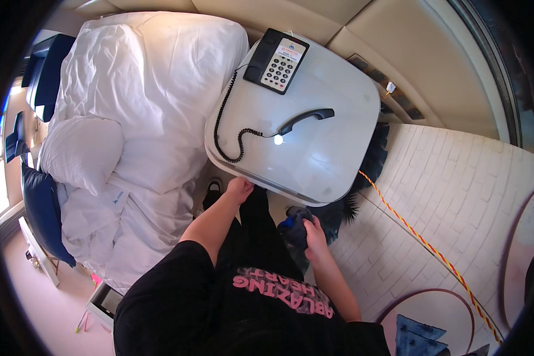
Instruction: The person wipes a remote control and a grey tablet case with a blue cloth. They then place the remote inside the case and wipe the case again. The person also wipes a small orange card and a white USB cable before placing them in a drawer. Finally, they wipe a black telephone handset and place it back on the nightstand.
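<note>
At the near edge of a pale, round-cornered bedside table (338, 164), my left hand (240, 189) is curled against the rim, its fingertips partly hidden. My right hand (316, 236) grips a bunched dark grey cloth (297, 229) with a blue patch, low beside the table's near right corner. On the glossy tabletop a black handset (306, 120) lies off its cradle. A coiled black cord (218, 129) joins it to the black desk telephone (277, 61), which sits at the back left with its keypad facing up and a printed label above the keys.
Left of the table is a bed with rumpled white bedding (160, 102) and a white pillow (84, 151). A padded beige wall panel (409, 66) with sockets (390, 87) runs behind. A red-and-yellow twisted cord (414, 224) crosses the white brick-patterned surface (436, 178) at right.
</note>
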Motion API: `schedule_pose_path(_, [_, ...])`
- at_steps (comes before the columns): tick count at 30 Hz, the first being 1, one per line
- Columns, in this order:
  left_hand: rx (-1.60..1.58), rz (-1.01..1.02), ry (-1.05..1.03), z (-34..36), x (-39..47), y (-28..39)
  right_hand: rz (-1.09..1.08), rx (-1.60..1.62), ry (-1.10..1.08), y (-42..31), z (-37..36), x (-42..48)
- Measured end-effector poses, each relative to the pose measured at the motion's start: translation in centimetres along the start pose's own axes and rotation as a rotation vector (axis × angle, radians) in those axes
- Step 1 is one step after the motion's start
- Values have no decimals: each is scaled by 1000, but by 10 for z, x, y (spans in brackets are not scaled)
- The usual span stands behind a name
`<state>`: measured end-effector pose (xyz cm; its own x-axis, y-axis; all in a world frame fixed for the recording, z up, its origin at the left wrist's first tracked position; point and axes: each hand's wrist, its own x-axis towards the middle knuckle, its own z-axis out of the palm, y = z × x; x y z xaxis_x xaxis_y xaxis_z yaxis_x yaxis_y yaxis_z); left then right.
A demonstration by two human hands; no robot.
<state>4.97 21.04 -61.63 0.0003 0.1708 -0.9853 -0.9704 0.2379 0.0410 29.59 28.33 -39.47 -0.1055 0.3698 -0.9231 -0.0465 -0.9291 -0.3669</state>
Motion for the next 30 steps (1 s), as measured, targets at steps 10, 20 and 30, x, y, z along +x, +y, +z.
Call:
schedule_pose_path(10, [1583,604,-198,23,9,16,-15,14,-44,-4,6,-6])
schedule_pose_path(20, [1708,1196,122,213,-97,55,-172,-73,108,-6,-22,-58])
schedule_pose_path(30, [1062,76,-476,208,-94,92,-226,-4,287,-9,3,-92])
